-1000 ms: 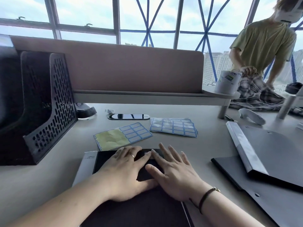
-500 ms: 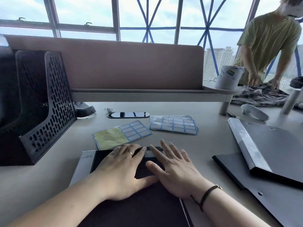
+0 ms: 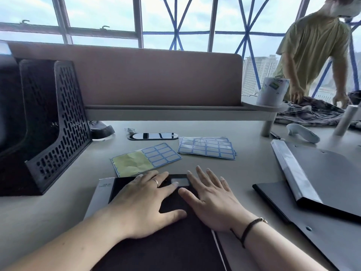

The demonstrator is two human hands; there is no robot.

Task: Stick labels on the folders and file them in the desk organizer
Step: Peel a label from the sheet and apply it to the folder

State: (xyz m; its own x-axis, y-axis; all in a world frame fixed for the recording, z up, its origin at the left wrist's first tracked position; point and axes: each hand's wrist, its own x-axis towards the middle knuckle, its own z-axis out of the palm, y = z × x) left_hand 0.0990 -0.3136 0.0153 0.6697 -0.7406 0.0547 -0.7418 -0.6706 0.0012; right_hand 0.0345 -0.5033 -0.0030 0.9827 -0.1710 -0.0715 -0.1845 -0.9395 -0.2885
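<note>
A black folder (image 3: 168,245) lies flat on the desk in front of me. Near its far edge sits a small white label (image 3: 180,182). My left hand (image 3: 144,200) lies flat on the folder with straight fingers, its index fingertip touching the label's left end. My right hand (image 3: 213,198) lies flat beside it, fingers spread, just right of the label. A partly used label sheet (image 3: 145,159) and a stack of full label sheets (image 3: 207,147) lie beyond the folder. The black perforated desk organizer (image 3: 48,124) stands at the left.
More dark folders (image 3: 322,184) lie stacked at the right. A phone (image 3: 153,136) lies near the raised shelf (image 3: 175,112), which carries a white cup (image 3: 272,91). A white controller (image 3: 301,132) lies at the far right. Another person (image 3: 314,47) stands beyond the desk, handling cloth.
My two hands have drawn slightly apart, so the white label between them on the folder now shows. The person at the back has leaned further over the cloth.
</note>
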